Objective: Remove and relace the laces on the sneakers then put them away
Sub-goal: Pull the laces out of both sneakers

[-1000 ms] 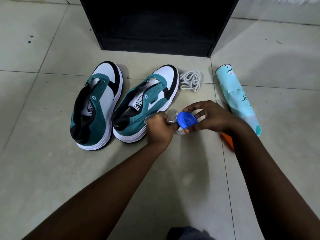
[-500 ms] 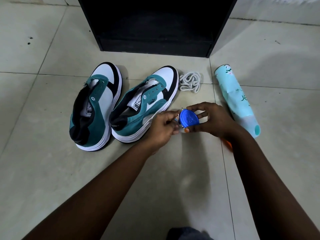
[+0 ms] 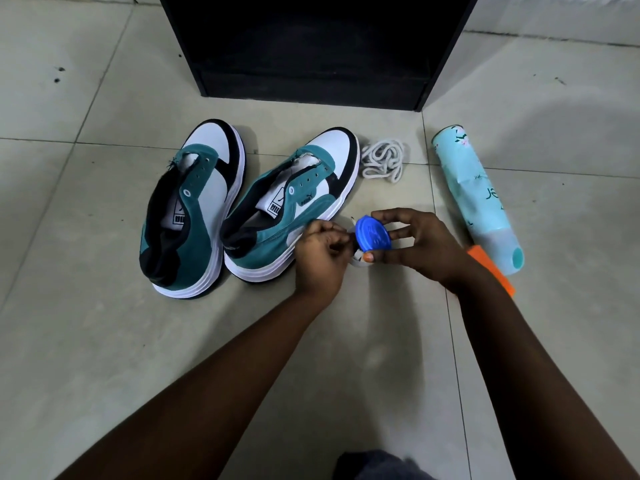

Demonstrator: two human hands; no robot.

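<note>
Both sneakers sit on the tiled floor in front of the dark cabinet point(image 3: 311, 46), toes toward it, and both are unlaced: the left sneaker point(image 3: 194, 209) and the right sneaker point(image 3: 294, 199) show bare eyelets. One white lace point(image 3: 382, 161) lies in a loose heap on the floor just beside the right sneaker's toe, between it and the pale blue spray can point(image 3: 478, 199) lying on its side.

My right hand point(image 3: 415, 244) grips a small blue disc-shaped object point(image 3: 374, 234), thumb under its near edge and fingers curled over the far side; something white shows beneath it, though I cannot tell what it is. My left hand point(image 3: 320, 254) is curled, its fingertips pinching something small and pale right against the disc. It may be the end of the second lace, but it is too small to be sure. An orange object point(image 3: 491, 268) peeks out past my right wrist.

The lace looks soft, light and limp, so I judge it will flop and tangle if I lift it from the middle. Better to find its stiff tip and pinch there, since that is the part that threads through an eyelet. The sneakers look light with firm, chunky soles, so I would steady one by the heel or sidewall while lacing.
</note>
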